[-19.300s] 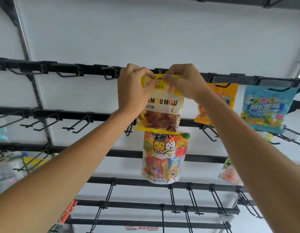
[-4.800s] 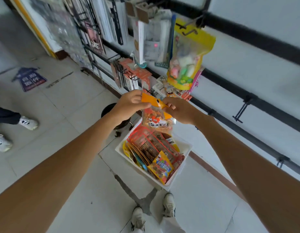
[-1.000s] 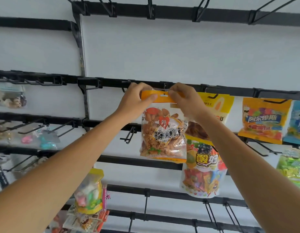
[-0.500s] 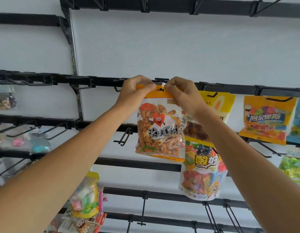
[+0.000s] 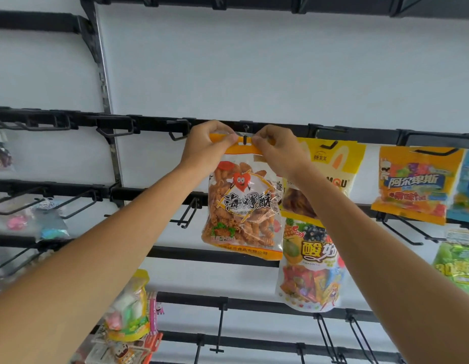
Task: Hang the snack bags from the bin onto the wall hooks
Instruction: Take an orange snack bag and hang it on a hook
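Note:
A clear snack bag [image 5: 241,206] of orange twisted crisps with an orange top strip hangs in front of the wall. My left hand [image 5: 207,145] pinches the left end of that strip and my right hand [image 5: 275,148] pinches the right end. Between them a black hook tip [image 5: 245,139] pokes through the strip's hole. The hook sits on the upper black rail [image 5: 149,124]. The bin is out of view.
A yellow bag [image 5: 333,164] hangs just right of my right hand, a fruit-print pouch [image 5: 312,269] below it, an orange candy bag [image 5: 414,182] further right. Bare hooks [image 5: 115,130] stick out on the left. A yellow pouch [image 5: 131,311] hangs low left.
Both hands have lifted the crisps bag slightly and brought its top strip onto the hook; the hook tip now shows through the hole. The view has shifted a little left.

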